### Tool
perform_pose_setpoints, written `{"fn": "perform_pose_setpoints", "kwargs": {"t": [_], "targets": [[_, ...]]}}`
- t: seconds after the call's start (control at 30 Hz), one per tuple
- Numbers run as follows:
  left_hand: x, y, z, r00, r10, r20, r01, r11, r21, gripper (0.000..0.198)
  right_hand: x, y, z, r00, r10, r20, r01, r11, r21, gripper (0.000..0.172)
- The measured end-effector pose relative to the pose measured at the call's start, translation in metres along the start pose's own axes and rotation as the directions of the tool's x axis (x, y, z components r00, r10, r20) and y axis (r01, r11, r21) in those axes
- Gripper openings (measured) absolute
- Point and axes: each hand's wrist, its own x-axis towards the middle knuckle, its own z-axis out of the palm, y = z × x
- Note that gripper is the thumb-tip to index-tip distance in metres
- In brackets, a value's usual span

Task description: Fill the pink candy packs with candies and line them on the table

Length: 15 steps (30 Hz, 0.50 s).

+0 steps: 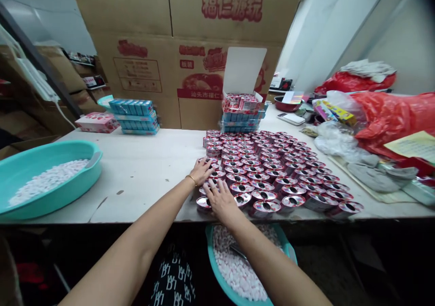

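Note:
Rows of small red-and-pink tins [261,177] with dark round holes in their tops stand packed on the white table. At the left edge of this block, my left hand [201,172] rests against the outer tins, fingers stretched out. Closer to me, my right hand [222,201] reaches over the front-left tins with its fingers spread, and it hides parts of them. Neither hand appears to grip anything. Below the table edge, under my right forearm, is a turquoise basin [211,251] of small pinkish-white candies [234,269], with a scoop-like metal tool [239,250] in it.
Another turquoise basin [81,181] with white pieces stands at the left. Blue packs [134,115] and a pink box [97,122] sit toward the back. A large cardboard carton [142,20] stands behind an open display box [241,102]. Red plastic bags [401,120] crowd the right.

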Motion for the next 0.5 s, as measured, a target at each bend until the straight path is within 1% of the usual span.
{"fn": "perform_pose_setpoints", "kwargs": {"t": [0.1,0.2,0.3,0.33,0.37,0.43,0.47,0.5], "targets": [[0.022,-0.004,-0.005,1.0,-0.012,0.015,0.013,1.0,-0.011,0.029,0.019,0.008,-0.001,1.0,0.028,0.0,-0.028,1.0,0.002,0.077],[0.044,-0.007,-0.001,1.0,-0.017,0.024,0.018,0.999,-0.039,0.028,0.032,0.019,0.003,0.999,0.048,-0.001,-0.048,0.999,0.013,0.08],[0.056,-0.007,0.003,0.997,0.022,0.069,-0.019,0.999,-0.034,0.027,0.04,0.028,0.006,0.999,0.051,-0.011,-0.051,0.998,0.022,0.086],[0.056,-0.006,0.002,0.997,0.036,0.065,-0.034,0.999,-0.031,0.028,0.042,0.031,0.005,0.999,0.046,-0.016,-0.045,0.999,0.026,0.089],[0.054,-0.006,0.0,0.998,0.042,0.035,-0.041,0.999,-0.029,0.03,0.041,0.034,0.003,0.999,0.036,-0.02,-0.036,0.999,0.037,0.093],[0.039,-0.006,-0.01,0.996,0.001,-0.091,-0.004,0.999,-0.032,0.038,0.031,0.038,-0.007,0.999,0.028,-0.043,-0.024,0.995,0.092,0.096],[0.026,-0.007,-0.015,0.985,-0.05,-0.164,0.041,0.998,-0.053,0.043,0.02,0.039,-0.013,0.997,0.033,-0.065,-0.024,0.99,0.14,0.092],[0.011,-0.009,-0.02,0.968,-0.115,-0.223,0.096,0.991,-0.093,0.047,0.004,0.041,-0.019,0.994,0.051,-0.101,-0.03,0.98,0.198,0.083]]}}
